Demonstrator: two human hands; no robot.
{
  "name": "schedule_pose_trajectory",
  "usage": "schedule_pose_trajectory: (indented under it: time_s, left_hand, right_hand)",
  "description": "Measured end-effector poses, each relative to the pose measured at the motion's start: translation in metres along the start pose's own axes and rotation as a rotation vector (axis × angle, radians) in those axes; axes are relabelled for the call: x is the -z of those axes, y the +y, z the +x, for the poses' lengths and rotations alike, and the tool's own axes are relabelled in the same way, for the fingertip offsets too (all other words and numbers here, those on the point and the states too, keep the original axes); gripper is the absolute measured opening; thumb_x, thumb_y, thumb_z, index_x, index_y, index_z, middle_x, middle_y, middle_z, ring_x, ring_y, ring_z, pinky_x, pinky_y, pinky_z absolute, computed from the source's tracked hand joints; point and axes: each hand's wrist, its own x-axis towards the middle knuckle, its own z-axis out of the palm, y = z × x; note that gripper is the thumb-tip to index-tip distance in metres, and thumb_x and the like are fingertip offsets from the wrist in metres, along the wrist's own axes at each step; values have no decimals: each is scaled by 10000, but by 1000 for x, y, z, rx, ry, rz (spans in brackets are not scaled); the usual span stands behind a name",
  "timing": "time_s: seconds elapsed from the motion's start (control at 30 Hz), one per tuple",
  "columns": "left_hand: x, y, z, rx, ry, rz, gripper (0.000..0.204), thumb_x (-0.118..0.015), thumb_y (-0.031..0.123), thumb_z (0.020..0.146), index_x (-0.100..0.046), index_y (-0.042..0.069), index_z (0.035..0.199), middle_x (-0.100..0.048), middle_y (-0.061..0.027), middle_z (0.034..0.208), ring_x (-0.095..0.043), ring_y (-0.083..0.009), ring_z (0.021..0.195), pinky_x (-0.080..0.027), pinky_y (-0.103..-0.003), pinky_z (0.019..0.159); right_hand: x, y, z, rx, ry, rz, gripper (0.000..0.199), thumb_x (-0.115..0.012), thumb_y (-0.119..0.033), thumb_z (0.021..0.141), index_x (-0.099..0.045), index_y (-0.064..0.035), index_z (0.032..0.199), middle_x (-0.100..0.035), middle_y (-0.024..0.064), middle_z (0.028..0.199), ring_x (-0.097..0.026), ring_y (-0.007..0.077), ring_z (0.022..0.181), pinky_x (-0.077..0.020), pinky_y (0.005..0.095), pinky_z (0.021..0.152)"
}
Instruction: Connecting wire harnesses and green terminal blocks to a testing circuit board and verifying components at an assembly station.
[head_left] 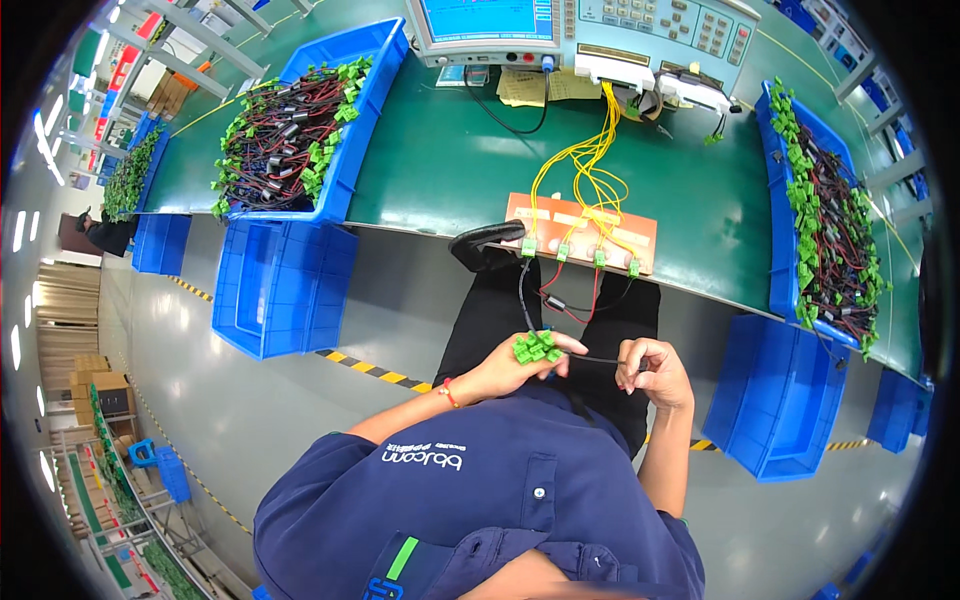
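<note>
Centre of the frame, just below the middle: left hand clasping a bunch of green plugs, fingers wrapped under them. Just to the right, right hand pinching a thin black wire running across from that bunch. Above, more wires climbing to four green plugs seated along the orange board at the edge of the green bench. Yellow wires looping up to the grey tester at top centre. Upper left, blue bin heaped with wire bundles; right edge, another blue bin likewise full.
</note>
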Motion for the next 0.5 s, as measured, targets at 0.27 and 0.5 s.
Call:
schedule_pose_trajectory:
  time_s: [0.27,0.5]
  left_hand:
    - [16,-3,17,-375,771,-135,275,-514,213,1033,-658,22,1167,-643,-28,903,-556,-84,775,-459,-244,717]
    - [15,19,40,-314,531,-216,394,-445,323,1054,-625,-13,1152,-704,-101,940,-662,-161,880,-504,-304,781]
  right_hand:
    - [19,-9,-12,100,391,-165,227,-765,-162,822,-570,-46,810,-500,1,691,-483,93,533,-459,279,598]
    - [9,-21,-6,18,492,-450,115,-729,-111,872,-642,-35,861,-604,5,725,-548,67,603,-458,217,578]
